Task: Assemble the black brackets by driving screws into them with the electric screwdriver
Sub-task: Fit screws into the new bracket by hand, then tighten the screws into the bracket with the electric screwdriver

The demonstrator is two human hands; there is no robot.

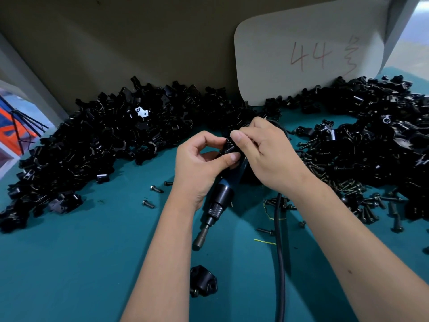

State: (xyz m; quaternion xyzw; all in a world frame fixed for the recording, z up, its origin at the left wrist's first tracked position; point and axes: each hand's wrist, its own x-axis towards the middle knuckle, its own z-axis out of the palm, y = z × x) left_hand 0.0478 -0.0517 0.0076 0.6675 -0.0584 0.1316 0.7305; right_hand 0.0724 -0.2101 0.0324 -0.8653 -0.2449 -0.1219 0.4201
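Two hands [199,163], one electric screwdriver [218,198], one card [308,54] and two bracket heaps [92,145] are seen; screws [362,205] are too many to be counted.

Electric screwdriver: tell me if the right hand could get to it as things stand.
Probably yes, once freed: the electric screwdriver lies uncovered directly beneath the right hand, but that hand is busy pinching a black bracket with the left hand.

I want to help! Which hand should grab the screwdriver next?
Probably the right hand: the electric screwdriver lies just beneath it, cable on that side, while the left hand holds the black bracket.
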